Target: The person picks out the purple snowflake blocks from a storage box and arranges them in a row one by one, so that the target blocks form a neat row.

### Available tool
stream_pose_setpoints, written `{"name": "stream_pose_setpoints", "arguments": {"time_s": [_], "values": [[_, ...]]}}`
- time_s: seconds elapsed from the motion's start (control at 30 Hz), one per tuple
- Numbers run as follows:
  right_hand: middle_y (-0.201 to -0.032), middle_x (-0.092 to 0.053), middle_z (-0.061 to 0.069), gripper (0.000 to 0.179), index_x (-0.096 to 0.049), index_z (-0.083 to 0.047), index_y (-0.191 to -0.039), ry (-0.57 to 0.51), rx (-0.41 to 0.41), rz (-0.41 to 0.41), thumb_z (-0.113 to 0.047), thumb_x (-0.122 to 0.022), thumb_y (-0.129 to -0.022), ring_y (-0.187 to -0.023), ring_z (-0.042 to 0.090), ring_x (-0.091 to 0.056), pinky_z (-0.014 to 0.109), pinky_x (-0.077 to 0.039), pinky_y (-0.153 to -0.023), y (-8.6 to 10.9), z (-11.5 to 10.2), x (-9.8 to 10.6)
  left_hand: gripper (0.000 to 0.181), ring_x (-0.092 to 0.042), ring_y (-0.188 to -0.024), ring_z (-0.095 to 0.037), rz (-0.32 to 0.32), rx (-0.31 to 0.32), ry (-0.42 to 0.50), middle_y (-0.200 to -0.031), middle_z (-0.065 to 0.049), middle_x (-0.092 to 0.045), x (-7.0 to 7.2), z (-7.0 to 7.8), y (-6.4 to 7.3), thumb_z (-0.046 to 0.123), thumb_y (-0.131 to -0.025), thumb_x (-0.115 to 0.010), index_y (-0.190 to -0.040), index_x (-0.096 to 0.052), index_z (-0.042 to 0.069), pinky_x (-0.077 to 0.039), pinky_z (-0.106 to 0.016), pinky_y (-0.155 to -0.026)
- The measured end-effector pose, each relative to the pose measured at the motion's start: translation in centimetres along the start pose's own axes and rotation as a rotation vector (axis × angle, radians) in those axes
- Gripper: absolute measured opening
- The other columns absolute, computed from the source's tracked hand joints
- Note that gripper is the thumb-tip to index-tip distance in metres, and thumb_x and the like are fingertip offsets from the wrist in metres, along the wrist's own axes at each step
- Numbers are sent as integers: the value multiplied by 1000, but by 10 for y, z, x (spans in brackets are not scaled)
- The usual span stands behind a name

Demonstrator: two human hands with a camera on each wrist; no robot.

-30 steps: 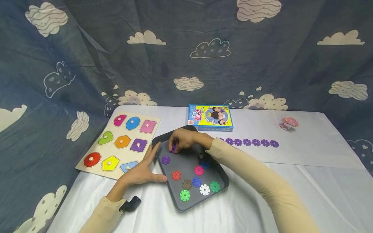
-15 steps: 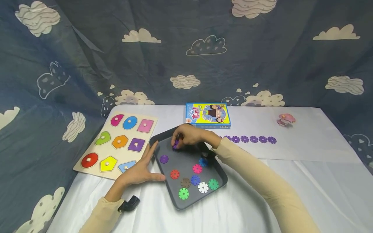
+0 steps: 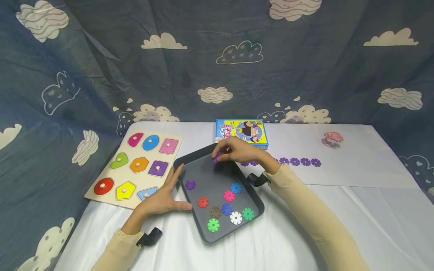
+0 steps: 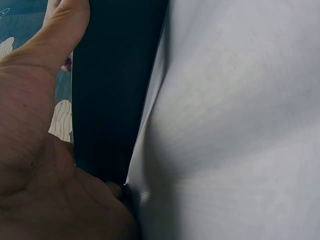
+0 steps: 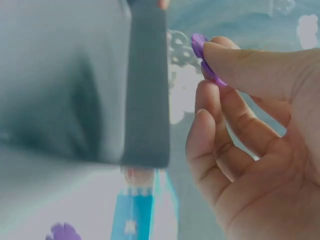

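My right hand (image 3: 239, 149) pinches a purple interlocking disc (image 5: 198, 46), small and flower-shaped, between thumb and fingertips. It is over the far right side of a grey tray (image 3: 208, 177). My left hand (image 3: 161, 200) lies along the tray's left side, thumb and fingers spread, fingertips right at the rim. In the tray lie a second purple disc (image 3: 190, 184) and several others, among them a red disc (image 3: 203, 202), a pink disc (image 3: 229, 195) and a white disc (image 3: 236, 218). Beyond the tray stretches a row of purple discs (image 3: 295, 161), partly hidden by my right wrist.
A wooden shape puzzle board (image 3: 130, 177) with knobbed pieces lies left of the tray, close to my left fingers. Behind the tray is a blue and yellow box (image 3: 261, 141). A small pink toy (image 3: 332, 139) stands far right on the white tablecloth (image 3: 356, 165).
My right hand has lifted the purple disc from the tray's upper left part and carried it right and away from me. The left hand keeps its place at the tray.
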State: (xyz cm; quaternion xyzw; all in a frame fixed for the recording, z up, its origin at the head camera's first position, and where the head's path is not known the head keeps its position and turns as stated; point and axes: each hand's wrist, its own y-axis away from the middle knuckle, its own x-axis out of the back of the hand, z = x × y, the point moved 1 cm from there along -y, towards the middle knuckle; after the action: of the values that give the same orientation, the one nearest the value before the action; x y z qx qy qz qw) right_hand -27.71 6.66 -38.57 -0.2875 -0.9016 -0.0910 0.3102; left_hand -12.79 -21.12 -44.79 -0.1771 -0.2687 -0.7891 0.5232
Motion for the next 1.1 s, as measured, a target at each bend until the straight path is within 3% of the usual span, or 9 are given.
{"name": "stream_pose_setpoints", "arguments": {"time_s": [0.13, 0.37, 0.5, 0.67, 1.1], "values": [[-105, -73, 2, 14, -76, -12, -105, -38, -36, 61, -8, -71, -93, -93, 20, -66, 36, -57, -89, 21, 8, 10, 129, 9, -153, -46, -1, -8, -1, -165, -19, 22, 0, 0, 0, 46, -71, -88, -161, 4, 35, -14, -76, -114], [-105, -73, 5, 13, -76, -12, -105, -38, -102, 181, -11, -70, -94, -93, 23, -67, 27, -57, -82, 60, 29, 26, 129, 9, -153, -46, -1, -16, 1, -165, -20, 23, 0, 0, 1, 44, -72, -88, -162, 3, 34, -14, -76, -113], [-107, -71, 8, 14, -76, -9, -107, -46, -103, 223, -9, -68, -95, -96, 30, -68, 24, -58, -82, 82, 37, 39, 129, 9, -153, -46, 3, -20, 7, -165, -20, 22, 0, 0, 0, 44, -72, -88, -161, 3, 35, -14, -77, -113], [-109, -72, 10, 15, -74, -8, -109, -25, -163, 278, -10, -68, -96, -98, 34, -67, 21, -57, -82, 110, 43, 56, 129, 9, -153, -46, 7, -28, 9, -165, -20, 22, 0, 0, 0, 44, -71, -89, -162, 3, 34, -13, -77, -113], [-118, -72, 13, 25, -72, -8, -118, 82, -327, 439, -21, -67, -97, -99, 6, -69, 12, -53, -83, 181, 65, 84, 127, 8, -153, -47, -7, -43, 32, -165, -20, 23, -1, 0, 2, 42, -73, -88, -161, 3, 35, -20, -77, -111]]}}
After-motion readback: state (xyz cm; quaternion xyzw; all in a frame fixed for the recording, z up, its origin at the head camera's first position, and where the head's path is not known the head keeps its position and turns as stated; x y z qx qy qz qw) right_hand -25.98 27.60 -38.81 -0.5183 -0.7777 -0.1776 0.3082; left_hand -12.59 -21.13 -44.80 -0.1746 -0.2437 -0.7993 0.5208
